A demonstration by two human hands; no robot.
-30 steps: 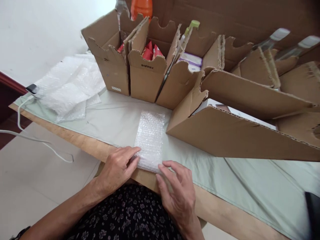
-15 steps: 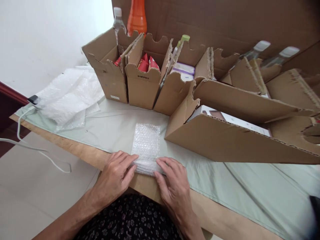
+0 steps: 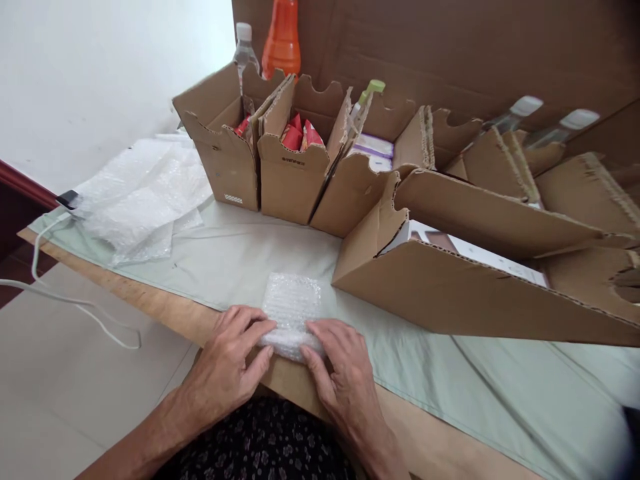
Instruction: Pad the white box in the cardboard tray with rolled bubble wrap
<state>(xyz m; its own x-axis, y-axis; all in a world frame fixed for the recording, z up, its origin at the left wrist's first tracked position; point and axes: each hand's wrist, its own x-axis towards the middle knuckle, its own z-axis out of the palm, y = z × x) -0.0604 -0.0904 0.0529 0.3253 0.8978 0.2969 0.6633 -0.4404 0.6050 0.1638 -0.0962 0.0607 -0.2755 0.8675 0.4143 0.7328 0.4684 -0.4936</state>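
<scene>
A small sheet of bubble wrap (image 3: 291, 297) lies on the pale green cloth at the table's front edge. Its near end is rolled into a thick bundle between my hands; whether anything is inside cannot be made out. My left hand (image 3: 235, 350) grips the left end of the roll between thumb and fingers. On the right end, my right hand (image 3: 340, 367) holds it the same way, thumb on the near side and fingers on top. The far part of the sheet lies flat beyond the roll.
Loose bubble wrap sheets (image 3: 145, 193) are heaped at the left. Cardboard bins (image 3: 285, 177) holding red packets and boxes stand behind, with a long cardboard box (image 3: 475, 293) at the right. An orange bottle (image 3: 281, 43) and clear bottles rise behind them. A white cable (image 3: 95, 310) hangs off the left edge.
The roll has taken up more of the sheet, and the flat part beyond it is shorter. Both hands stay on the roll's ends. The view has shifted slightly.
</scene>
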